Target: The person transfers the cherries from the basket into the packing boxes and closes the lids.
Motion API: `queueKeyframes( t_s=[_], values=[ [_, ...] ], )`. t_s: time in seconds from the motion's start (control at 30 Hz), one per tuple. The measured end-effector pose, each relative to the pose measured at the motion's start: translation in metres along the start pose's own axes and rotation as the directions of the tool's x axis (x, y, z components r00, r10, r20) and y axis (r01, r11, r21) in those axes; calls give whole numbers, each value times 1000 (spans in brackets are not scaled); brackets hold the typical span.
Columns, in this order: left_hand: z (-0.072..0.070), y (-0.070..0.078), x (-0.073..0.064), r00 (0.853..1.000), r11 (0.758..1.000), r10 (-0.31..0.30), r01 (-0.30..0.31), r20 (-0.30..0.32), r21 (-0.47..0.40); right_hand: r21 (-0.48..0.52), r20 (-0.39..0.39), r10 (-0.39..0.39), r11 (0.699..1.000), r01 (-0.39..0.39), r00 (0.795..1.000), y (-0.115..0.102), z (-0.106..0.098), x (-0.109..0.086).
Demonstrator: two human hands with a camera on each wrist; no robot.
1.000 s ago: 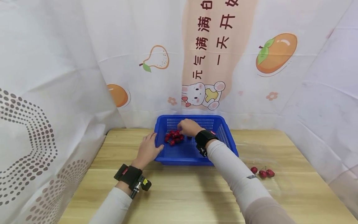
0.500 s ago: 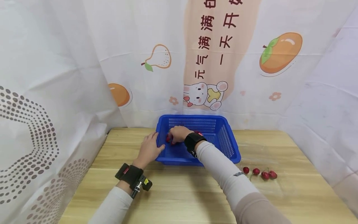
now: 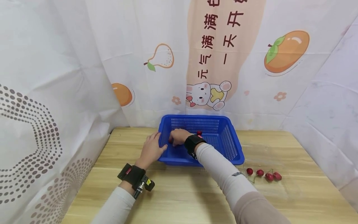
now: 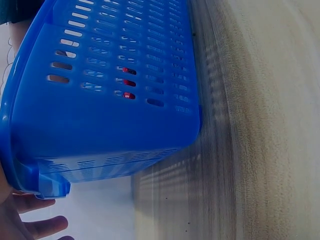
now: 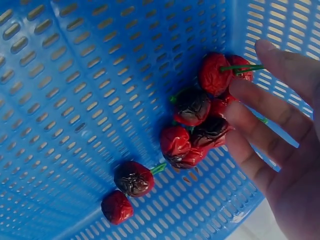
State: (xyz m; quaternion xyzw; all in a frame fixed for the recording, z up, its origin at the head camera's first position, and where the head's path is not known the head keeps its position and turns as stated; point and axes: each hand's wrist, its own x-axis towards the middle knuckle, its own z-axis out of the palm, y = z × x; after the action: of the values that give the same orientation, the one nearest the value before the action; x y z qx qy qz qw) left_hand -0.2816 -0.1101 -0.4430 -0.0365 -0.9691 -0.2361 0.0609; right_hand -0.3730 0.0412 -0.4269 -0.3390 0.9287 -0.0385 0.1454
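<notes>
A blue perforated basket (image 3: 221,161) stands at the back of the table. My left hand (image 3: 151,149) rests at its left rim, thumb over the edge and the other fingers along the outer side; in the left wrist view, fingers (image 4: 47,226) extend past the rim. Inside the basket, my right hand (image 5: 280,130) reaches to a cluster of wrinkled red cherries (image 5: 175,142), some blackened, with green stems. Its fingers are spread, fingertips right at the cherries, thumb apart near a stem. Two cherries (image 5: 134,178) lie outside the cluster. One cherry (image 3: 199,133) sits farther right in the basket.
Several red cherries (image 3: 269,177) with stems lie in a clear plastic container (image 3: 288,194) on the table (image 3: 173,193), right of the basket. A printed white curtain (image 3: 139,96) hangs behind and at both sides.
My right hand has moved left inside the basket, down to the cherry cluster, and now covers most of it in the head view. The left hand stays at the rim.
</notes>
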Motion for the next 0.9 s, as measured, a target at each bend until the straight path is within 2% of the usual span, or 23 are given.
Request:
queueKeyframes(
  t_s=[0.13, 0.3, 0.53, 0.67, 0.77, 0.9],
  values=[
    [4, 2, -1, 1000, 1000, 1, -1, 20, -4, -3, -30, -23, 1000, 23, 999, 4, 2, -6],
    [3, 5, 0, 1000, 1000, 6, -6, 3, -14, -12, -116, -47, 999, 46, 992, 11, -7, -12],
    [-2, 2, 1, 1000, 1000, 5, -5, 17, 6, 41, -138, -65, 997, 71, 988, 12, -25, -22],
    [-5, -1, 0, 1000, 1000, 6, -7, 10, 15, 18, -162, -85, 996, 89, 983, 11, -31, -27],
    [-5, -2, 0, 1000, 1000, 5, -6, 16, 8, 9, -157, -75, 997, 77, 985, 13, -33, -30],
    [-2, -2, 0, 1000, 1000, 9, -9, 22, -2, 40, -162, -25, 999, 32, 986, 22, -33, -35]
  ],
)
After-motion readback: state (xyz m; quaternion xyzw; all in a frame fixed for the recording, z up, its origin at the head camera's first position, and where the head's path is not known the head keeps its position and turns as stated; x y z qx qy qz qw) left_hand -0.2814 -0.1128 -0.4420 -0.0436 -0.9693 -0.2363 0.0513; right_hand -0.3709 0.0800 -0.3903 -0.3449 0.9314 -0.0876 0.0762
